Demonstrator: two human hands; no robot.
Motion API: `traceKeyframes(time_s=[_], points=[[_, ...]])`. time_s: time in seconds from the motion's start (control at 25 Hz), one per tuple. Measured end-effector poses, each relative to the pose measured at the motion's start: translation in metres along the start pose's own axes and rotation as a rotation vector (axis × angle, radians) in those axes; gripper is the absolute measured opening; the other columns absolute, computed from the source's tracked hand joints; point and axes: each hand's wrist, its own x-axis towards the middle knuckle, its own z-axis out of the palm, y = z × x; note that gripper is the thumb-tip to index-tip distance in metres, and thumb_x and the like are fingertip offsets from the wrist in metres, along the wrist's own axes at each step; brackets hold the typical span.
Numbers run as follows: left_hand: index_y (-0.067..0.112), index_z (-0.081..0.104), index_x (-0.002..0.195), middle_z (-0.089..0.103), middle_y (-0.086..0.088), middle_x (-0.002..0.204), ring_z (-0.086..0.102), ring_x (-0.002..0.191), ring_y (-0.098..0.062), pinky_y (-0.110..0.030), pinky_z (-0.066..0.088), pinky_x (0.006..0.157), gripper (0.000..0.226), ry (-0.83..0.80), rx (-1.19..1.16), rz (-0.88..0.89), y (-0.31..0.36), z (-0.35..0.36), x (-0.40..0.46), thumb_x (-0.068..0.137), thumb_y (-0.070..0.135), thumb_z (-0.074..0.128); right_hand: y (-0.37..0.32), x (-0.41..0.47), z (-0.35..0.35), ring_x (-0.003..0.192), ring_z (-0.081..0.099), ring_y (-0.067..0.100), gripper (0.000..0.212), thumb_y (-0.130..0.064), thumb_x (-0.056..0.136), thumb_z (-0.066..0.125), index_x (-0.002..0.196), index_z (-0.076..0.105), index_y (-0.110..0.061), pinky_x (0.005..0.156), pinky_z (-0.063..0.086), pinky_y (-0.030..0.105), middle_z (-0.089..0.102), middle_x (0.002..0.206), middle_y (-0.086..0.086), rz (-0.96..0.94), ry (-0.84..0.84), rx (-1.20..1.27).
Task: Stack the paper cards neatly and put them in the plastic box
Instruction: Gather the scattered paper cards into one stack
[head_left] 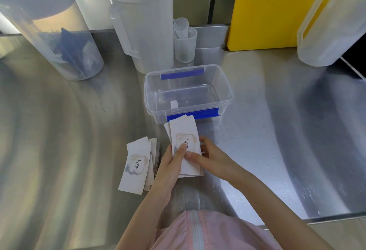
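A small stack of white paper cards (184, 131) printed "love." is held just above the steel counter, slightly fanned at the top. My left hand (171, 163) grips its left edge with the thumb on top. My right hand (210, 157) holds its right edge, thumb across the card face. More of the same cards (136, 164) lie in a loose pile on the counter to the left. The clear plastic box (227, 99) with blue clips stands open just beyond the held stack; only a small white piece lies in it.
Behind the box stand a large translucent jug (142, 26), two small measuring cups (185, 42) and a tall clear container (49, 28) at left. A yellow board (273, 10) leans on the back wall; another plastic jug (332, 24) is at right. The counter edge (316, 218) runs near right.
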Motion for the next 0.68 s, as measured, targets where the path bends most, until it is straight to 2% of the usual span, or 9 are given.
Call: traceKeyframes(time_s=[0.08, 0.16, 0.2, 0.28, 0.36, 0.44, 0.52, 0.6, 0.68], points=[[0.041, 0.05, 0.105, 0.062, 0.011, 0.109, 0.059, 0.1, -0.007, -0.026, 0.049, 0.085, 0.02, -0.049, 0.08, 0.012, -0.003, 0.0, 0.001, 0.087, 0.035, 0.05, 0.001, 0.0, -0.003, 0.083, 0.054, -0.005, 0.035, -0.031, 0.083, 0.058, 0.108, 0.034, -0.038, 0.055, 0.046, 0.001, 0.049, 0.097, -0.028, -0.045, 0.002, 0.0], [0.029, 0.051, 0.114, 0.062, 0.005, 0.115, 0.058, 0.105, -0.012, -0.033, 0.047, 0.092, 0.029, -0.057, 0.118, 0.054, -0.002, -0.003, 0.003, 0.085, 0.032, 0.053, -0.002, -0.003, -0.009, 0.086, 0.056, -0.002, 0.036, -0.027, 0.083, 0.058, 0.11, 0.035, -0.037, 0.058, 0.049, 0.007, 0.052, 0.103, -0.021, -0.08, -0.004, -0.069], [0.026, 0.053, 0.112, 0.064, 0.004, 0.112, 0.059, 0.104, -0.012, -0.031, 0.048, 0.091, 0.028, -0.043, 0.106, 0.09, 0.0, -0.006, 0.005, 0.084, 0.029, 0.055, -0.004, -0.006, -0.014, 0.09, 0.055, 0.001, 0.038, -0.027, 0.083, 0.058, 0.113, 0.036, -0.036, 0.06, 0.049, 0.01, 0.052, 0.108, -0.017, -0.102, -0.02, -0.144], [0.028, 0.056, 0.098, 0.066, 0.009, 0.097, 0.061, 0.092, -0.003, -0.017, 0.048, 0.081, 0.018, -0.011, 0.112, 0.188, 0.004, -0.015, 0.012, 0.082, 0.02, 0.06, -0.01, -0.009, -0.025, 0.098, 0.054, 0.008, 0.043, -0.024, 0.084, 0.056, 0.122, 0.036, -0.03, 0.065, 0.045, 0.011, 0.054, 0.116, -0.01, -0.174, -0.067, -0.375], [0.034, 0.052, 0.087, 0.062, 0.016, 0.09, 0.06, 0.081, 0.003, -0.004, 0.045, 0.071, 0.024, -0.034, 0.294, 0.282, 0.008, -0.02, 0.017, 0.079, 0.014, 0.063, -0.014, -0.007, -0.037, 0.104, 0.053, 0.015, 0.048, -0.02, 0.085, 0.053, 0.129, 0.035, -0.025, 0.072, 0.042, 0.012, 0.056, 0.123, 0.0, -0.267, -0.089, -0.645], [0.037, 0.047, 0.087, 0.058, 0.019, 0.087, 0.057, 0.082, 0.001, 0.002, 0.04, 0.069, 0.029, -0.06, 0.552, 0.345, 0.007, -0.02, 0.019, 0.077, 0.016, 0.065, -0.017, -0.002, -0.044, 0.105, 0.05, 0.02, 0.05, -0.02, 0.086, 0.049, 0.132, 0.032, -0.029, 0.081, 0.041, 0.025, 0.054, 0.121, 0.007, -0.305, -0.087, -0.883], [0.028, 0.049, 0.096, 0.058, 0.012, 0.091, 0.055, 0.087, -0.008, -0.005, 0.04, 0.074, 0.027, -0.061, 0.672, 0.396, 0.001, -0.017, 0.021, 0.077, 0.019, 0.064, -0.017, 0.002, -0.044, 0.105, 0.046, 0.023, 0.051, -0.019, 0.087, 0.047, 0.133, 0.029, -0.032, 0.085, 0.039, 0.032, 0.051, 0.118, 0.009, -0.326, -0.052, -1.046], [0.017, 0.05, 0.104, 0.058, 0.003, 0.101, 0.054, 0.095, -0.014, -0.021, 0.042, 0.083, 0.029, -0.029, 0.708, 0.416, -0.007, -0.012, 0.024, 0.078, 0.018, 0.062, -0.007, 0.005, -0.039, 0.106, 0.043, 0.025, 0.051, -0.017, 0.087, 0.044, 0.134, 0.028, -0.03, 0.088, 0.035, 0.035, 0.049, 0.116, 0.009, -0.346, 0.02, -1.12], [0.009, 0.05, 0.108, 0.059, -0.007, 0.109, 0.053, 0.103, -0.02, -0.028, 0.041, 0.091, 0.03, -0.01, 0.735, 0.413, -0.017, -0.008, 0.026, 0.08, 0.013, 0.061, 0.009, 0.005, -0.025, 0.11, 0.039, 0.027, 0.053, -0.014, 0.086, 0.041, 0.135, 0.026, -0.026, 0.092, 0.03, 0.037, 0.046, 0.119, 0.01, -0.321, 0.076, -1.176]])
